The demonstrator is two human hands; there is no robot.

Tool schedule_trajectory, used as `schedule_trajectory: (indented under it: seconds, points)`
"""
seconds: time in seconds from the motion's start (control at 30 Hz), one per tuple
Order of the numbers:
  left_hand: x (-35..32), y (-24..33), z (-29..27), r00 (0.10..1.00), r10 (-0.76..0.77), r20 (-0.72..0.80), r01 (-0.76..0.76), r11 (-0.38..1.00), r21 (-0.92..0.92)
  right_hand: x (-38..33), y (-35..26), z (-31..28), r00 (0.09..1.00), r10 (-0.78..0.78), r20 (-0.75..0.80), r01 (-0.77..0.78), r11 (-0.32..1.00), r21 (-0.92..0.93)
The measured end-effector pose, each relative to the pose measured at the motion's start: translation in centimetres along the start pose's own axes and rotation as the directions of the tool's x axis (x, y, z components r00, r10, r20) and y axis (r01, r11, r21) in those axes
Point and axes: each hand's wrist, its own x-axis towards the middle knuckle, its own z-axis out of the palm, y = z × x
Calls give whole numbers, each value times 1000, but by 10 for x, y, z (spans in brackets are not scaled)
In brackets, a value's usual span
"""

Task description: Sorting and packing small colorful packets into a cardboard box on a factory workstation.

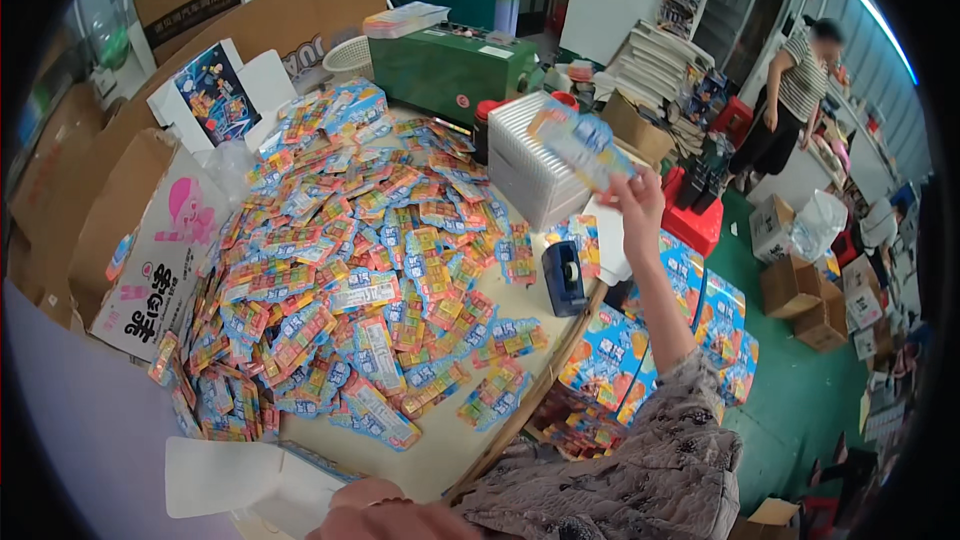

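Note:
Raised over the table's right side, my right hand (637, 198) pinches a flat colourful packet (580, 140) by its near end; motion blurs the packet a little. It is blue, orange and yellow like those in the large pile (350, 240) spread across the table. At the lower edge my left hand (375, 512) is beside an open white box (225, 480) with its flap folded out. Its fingers are mostly hidden, so I cannot see what they hold. A dark blue tape dispenser (563, 285) stands between the pile and my right forearm.
A stack of white trays (535, 165) and a green metal machine (450, 70) stand at the back. Printed blue boxes (605, 360) are stacked right of the table. A large open carton (150, 240) is at left. Another person (795, 90) stands far right, near cartons (800, 295).

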Motion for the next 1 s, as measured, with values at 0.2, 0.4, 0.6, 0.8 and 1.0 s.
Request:
schedule_trajectory:
  seconds: [0.2, 0.4, 0.6, 0.8, 1.0]
  points:
    - [15, 20, -31, 994, -111, 18, 112, 979, -169, 165, 20, 55, 846, -534, 13, 432, 670, -604]
    - [43, -4, -72, 998, -60, 1, 59, 991, -120, 290, 75, 130, 645, -702, 302, 624, 257, -738]
    - [45, -8, -124, 992, -128, -23, 124, 984, -128, 323, 123, 181, 697, -616, 368, 556, 140, -820]
    - [43, -6, -148, 980, -129, -151, 118, 990, -82, 329, 176, 192, 777, -390, 495, 593, 187, -783]
    - [31, 3, -140, 983, 4, -182, -18, 997, -76, 319, 164, 184, 755, -380, 535, 639, 242, -730]
